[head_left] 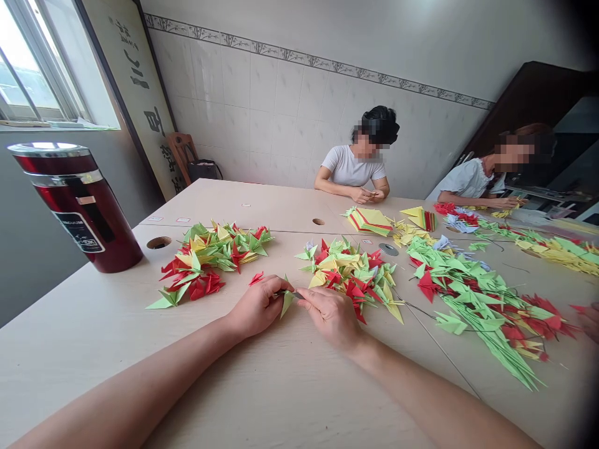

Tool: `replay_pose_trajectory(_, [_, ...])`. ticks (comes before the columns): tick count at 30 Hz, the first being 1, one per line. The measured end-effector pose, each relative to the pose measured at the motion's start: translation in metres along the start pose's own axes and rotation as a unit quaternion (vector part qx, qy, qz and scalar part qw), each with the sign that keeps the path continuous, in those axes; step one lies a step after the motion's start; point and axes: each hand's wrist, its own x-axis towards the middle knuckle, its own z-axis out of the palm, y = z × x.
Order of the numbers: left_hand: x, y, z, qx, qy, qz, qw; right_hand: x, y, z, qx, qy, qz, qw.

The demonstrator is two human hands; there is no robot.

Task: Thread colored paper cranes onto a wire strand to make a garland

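Observation:
Near the middle of the table [224, 386], my left hand [262, 307] is closed around a light green folded paper piece [287, 303], whose pointed end hangs below the fingers. My right hand [331, 313] pinches a small dark, flat object [298, 295] that touches the green paper; what it is I cannot make out. A small red paper piece [256, 278] lies just beyond my left hand. Behind my right hand is a pile of red, green and yellow folded paper [344, 268]. Another such pile [213, 252] lies to the left.
A dark red vacuum flask [79, 212] stands at the left edge. Long rows of folded paper [472, 293] with dark cords cover the right side. Stacked paper [369, 220] lies farther back. Two people [353, 165] sit across; another person's hand shows at the right edge.

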Motion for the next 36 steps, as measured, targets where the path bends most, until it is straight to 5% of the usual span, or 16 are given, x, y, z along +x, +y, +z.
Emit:
replay_pose_trajectory(10, [-0.001,-0.003,0.001,-0.035,-0.010,-0.026,0.999,0.000,0.002,-0.002,-0.009,-0.008,0.004,1.000])
replay_pose_trajectory(15, [0.000,-0.001,0.001,-0.105,-0.004,-0.083,0.991,0.002,0.003,-0.002,0.037,0.032,0.038,0.998])
replay_pose_trajectory(23, [0.003,0.004,-0.007,-0.167,0.009,-0.153,0.974,0.002,0.002,-0.001,0.094,0.015,0.055,0.994])
replay_pose_trajectory(30, [0.006,0.006,-0.008,-0.264,0.052,-0.228,0.936,0.003,-0.009,-0.006,0.084,0.025,-0.007,0.996])
replay_pose_trajectory(36, [0.006,0.010,-0.006,-0.215,0.029,-0.221,0.951,0.003,-0.010,-0.009,-0.019,0.022,-0.059,0.998])
